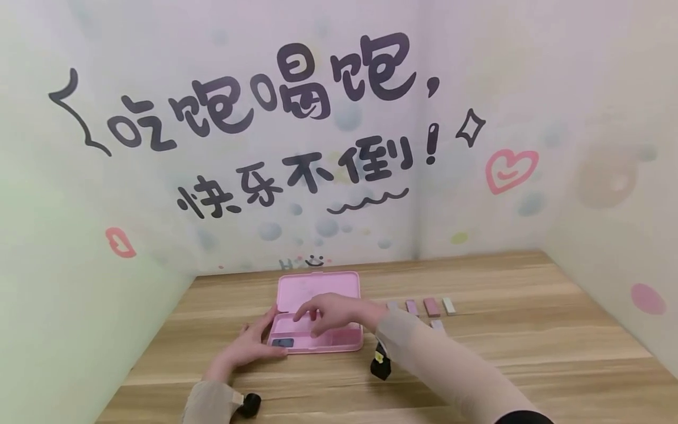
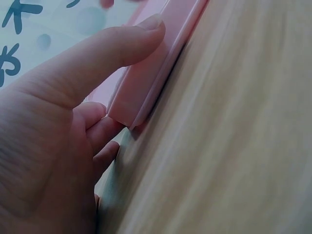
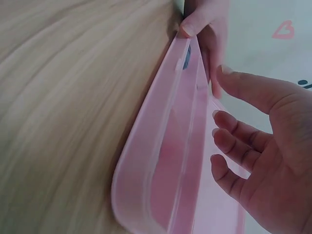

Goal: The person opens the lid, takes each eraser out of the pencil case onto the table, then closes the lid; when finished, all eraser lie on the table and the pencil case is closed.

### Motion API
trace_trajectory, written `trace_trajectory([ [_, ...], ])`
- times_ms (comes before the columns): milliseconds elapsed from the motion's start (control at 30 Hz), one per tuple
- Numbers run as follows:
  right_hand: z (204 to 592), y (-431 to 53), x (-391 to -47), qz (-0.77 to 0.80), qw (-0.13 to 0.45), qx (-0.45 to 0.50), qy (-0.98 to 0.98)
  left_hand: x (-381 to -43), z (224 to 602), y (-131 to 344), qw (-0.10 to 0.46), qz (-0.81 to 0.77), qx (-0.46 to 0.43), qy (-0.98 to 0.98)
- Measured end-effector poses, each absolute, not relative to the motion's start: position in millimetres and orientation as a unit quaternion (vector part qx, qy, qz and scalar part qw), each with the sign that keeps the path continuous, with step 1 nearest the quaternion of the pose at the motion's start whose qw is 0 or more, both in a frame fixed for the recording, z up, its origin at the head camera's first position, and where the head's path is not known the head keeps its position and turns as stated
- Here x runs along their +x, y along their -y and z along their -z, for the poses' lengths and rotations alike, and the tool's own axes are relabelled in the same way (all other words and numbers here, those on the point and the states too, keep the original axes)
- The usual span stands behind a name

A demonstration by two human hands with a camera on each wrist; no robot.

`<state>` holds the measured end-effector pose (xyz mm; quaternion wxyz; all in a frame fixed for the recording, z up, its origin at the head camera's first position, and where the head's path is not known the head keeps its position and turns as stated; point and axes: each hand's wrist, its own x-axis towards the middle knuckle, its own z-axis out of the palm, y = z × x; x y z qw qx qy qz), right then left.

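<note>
An open pink pencil case (image 1: 346, 346) lies on the table, its lid (image 1: 318, 290) raised at the back and its tray divided into compartments. A small dark rectangular piece (image 1: 282, 342) rests in the front left compartment. My left hand (image 1: 249, 345) holds the case by its left end. In the left wrist view, the thumb (image 2: 141, 41) lies on the front side and the other fingers bend round the end. Over the tray hovers my right hand (image 1: 333, 312), fingers loosely bent and apart. The right wrist view shows nothing between those fingers (image 3: 234, 146).
Right of the case lie several small blocks, among them a dark pink block (image 1: 431, 307), a white block (image 1: 449, 306) and a lilac block (image 1: 412, 307). Another pale block (image 1: 436, 326) is partly behind the right forearm. A printed wall (image 1: 371, 235) stands behind the wooden table (image 1: 503, 330).
</note>
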<state>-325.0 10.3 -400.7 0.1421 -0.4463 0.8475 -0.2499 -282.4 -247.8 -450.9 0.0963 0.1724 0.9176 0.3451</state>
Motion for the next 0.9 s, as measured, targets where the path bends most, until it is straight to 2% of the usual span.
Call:
trace_trajectory([
  [400, 405, 32, -329, 0.17, 0.141, -0.473, -0.853, -285, 456, 251, 0.079, -0.35, 0.196, -0.913],
  [900, 422, 48, -333, 0.118, 0.124, -0.504, -0.847, -285, 457, 251, 0.081, -0.351, 0.187, -0.914],
])
